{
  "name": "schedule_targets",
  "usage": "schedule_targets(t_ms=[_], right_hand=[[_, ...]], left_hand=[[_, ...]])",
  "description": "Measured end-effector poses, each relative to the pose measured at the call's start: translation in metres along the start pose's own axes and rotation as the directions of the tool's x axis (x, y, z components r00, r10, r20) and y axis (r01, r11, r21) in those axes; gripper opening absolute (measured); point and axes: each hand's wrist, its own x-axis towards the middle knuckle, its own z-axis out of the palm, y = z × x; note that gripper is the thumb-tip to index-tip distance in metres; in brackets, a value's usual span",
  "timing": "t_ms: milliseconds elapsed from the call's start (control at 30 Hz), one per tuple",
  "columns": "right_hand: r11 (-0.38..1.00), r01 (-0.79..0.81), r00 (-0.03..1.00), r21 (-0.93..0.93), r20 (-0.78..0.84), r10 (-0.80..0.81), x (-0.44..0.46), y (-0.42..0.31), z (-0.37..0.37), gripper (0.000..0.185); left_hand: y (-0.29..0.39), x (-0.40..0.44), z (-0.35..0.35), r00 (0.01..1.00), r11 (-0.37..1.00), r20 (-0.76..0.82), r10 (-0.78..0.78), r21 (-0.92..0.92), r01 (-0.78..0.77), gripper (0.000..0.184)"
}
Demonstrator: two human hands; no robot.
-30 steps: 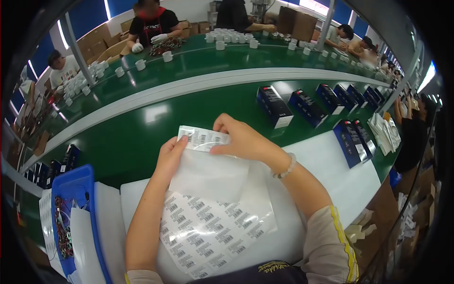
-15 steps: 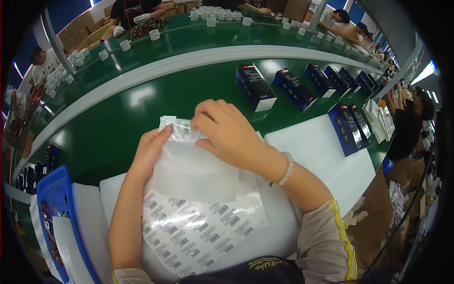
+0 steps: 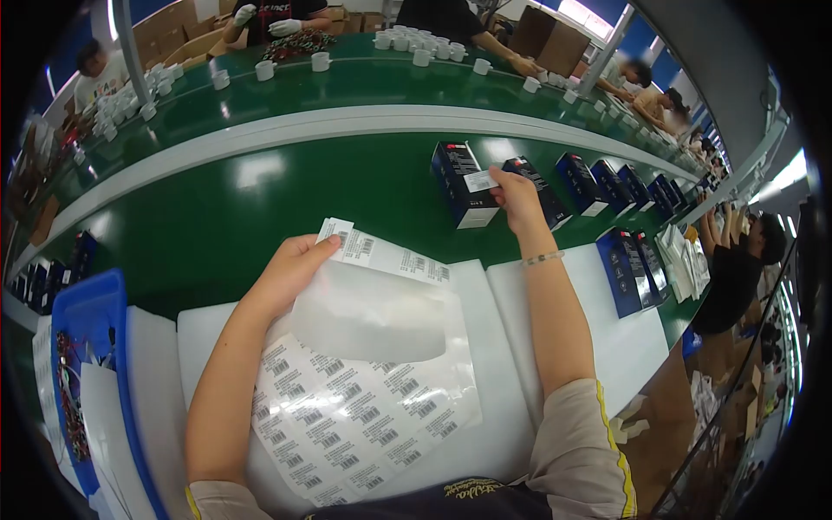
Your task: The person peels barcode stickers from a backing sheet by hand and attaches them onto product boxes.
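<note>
My left hand [image 3: 299, 270] pinches the top left edge of a sheet of barcode labels [image 3: 364, 407]. The sheet's upper part is folded over, showing blank backing, with a few labels along its top. Between the fingertips of my right hand [image 3: 520, 198] is a small white barcode label [image 3: 481, 180]. This label is over the upper face of a dark blue box [image 3: 451, 163]; whether it touches the box I cannot tell. Behind my right hand stands a second dark box [image 3: 555, 206], partly hidden.
Several more blue boxes [image 3: 582, 184] line the green table [image 3: 191, 234] to the right. White foam pads [image 3: 503, 347] lie in front. At left is a blue bin [image 3: 130, 381] with wires. Across a rail [image 3: 364, 117], people handle white cups [image 3: 264, 71].
My right hand has left the sheet and moved right to the nearest box, carrying one label. My left hand still holds the sheet. The view has shifted slightly.
</note>
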Motion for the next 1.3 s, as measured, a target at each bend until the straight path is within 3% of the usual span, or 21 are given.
schedule_targets(t_ms=[200,367,500,567,600,633,667,733,767,833,900,1033,1067,1133,1233,1267,1300], right_hand=[[0.997,-0.06,0.998,-0.056,-0.015,0.059,0.003,0.005,0.015,0.022],[1.0,0.007,1.0,-0.009,-0.01,-0.007,-0.006,0.004,0.025,0.022],[0.943,0.047,0.998,-0.329,-0.025,-0.059,-0.005,0.015,0.034,0.021],[0.578,0.208,0.942,-0.789,0.003,-0.336,-0.004,0.026,0.042,0.032],[0.58,0.202,0.942,-0.789,-0.006,-0.336,-0.015,0.02,0.049,0.032],[0.397,0.357,0.785,-0.845,0.041,-0.618,-0.026,0.013,0.054,0.047],[0.168,0.438,0.546,-0.883,0.113,-0.83,-0.036,0.009,0.061,0.063],[0.21,0.521,0.742,-0.827,0.317,-0.591,-0.049,0.012,0.067,0.081],[0.071,0.389,0.878,-0.919,0.346,-0.331,-0.059,0.022,0.072,0.072],[0.262,0.421,0.889,-0.868,0.339,-0.307,-0.057,0.026,0.065,0.062],[0.306,0.396,0.884,-0.866,0.27,-0.381,-0.055,0.012,0.043,0.058],[0.368,0.46,0.773,-0.808,0.159,-0.615,-0.09,-0.036,0.001,0.035],[0.405,0.483,0.778,-0.776,0.168,-0.605,-0.095,-0.042,-0.024,0.037],[0.27,0.555,0.627,-0.787,0.183,-0.757,-0.123,-0.055,-0.07,0.039],[0.206,0.482,0.629,-0.852,0.173,-0.758,-0.175,-0.071,-0.127,0.041],[0.271,0.498,0.687,-0.824,0.183,-0.703,-0.184,-0.067,-0.148,0.044],[0.198,0.387,0.76,-0.901,0.19,-0.622,-0.195,-0.062,-0.167,0.045]], left_hand=[[-0.002,-0.002,-0.001,1.0,1.0,-0.028,-0.003,0.022,0.004,0.034],[0.003,-0.002,-0.001,1.0,0.998,0.017,-0.007,0.066,0.006,0.035],[0.002,-0.003,0.0,1.0,0.998,-0.008,0.005,0.07,-0.004,0.036],[-0.001,-0.003,0.0,1.0,0.998,-0.012,0.0,0.068,0.001,0.036],[-0.003,-0.003,-0.001,1.0,0.998,-0.014,-0.007,0.068,0.008,0.036],[-0.003,-0.003,-0.002,1.0,0.997,-0.014,-0.012,0.071,0.013,0.036],[-0.002,-0.002,-0.002,1.0,0.997,-0.01,-0.012,0.079,0.012,0.036],[-0.001,-0.002,-0.002,0.999,0.994,-0.014,0.032,0.101,-0.03,0.036],[-0.001,-0.001,0.0,0.999,0.992,0.022,0.041,0.118,-0.043,0.036],[0.0,-0.003,0.003,0.997,0.994,-0.052,0.06,0.09,-0.055,0.035],[0.002,-0.002,0.005,0.996,0.987,-0.022,0.092,0.136,-0.088,0.035],[-0.006,0.002,0.0,0.991,0.984,-0.06,0.117,0.142,-0.107,0.034],[-0.008,0.004,-0.003,0.993,0.985,-0.036,0.116,0.13,-0.11,0.034],[-0.009,0.008,-0.006,0.994,0.99,0.009,0.108,0.092,-0.109,0.033],[-0.004,0.004,-0.001,0.997,0.994,0.018,0.079,0.068,-0.08,0.032],[-0.004,0.003,0.001,0.998,0.997,0.005,0.061,0.054,-0.062,0.032],[-0.002,0.002,0.002,0.997,0.994,-0.013,0.078,0.078,-0.076,0.031]])
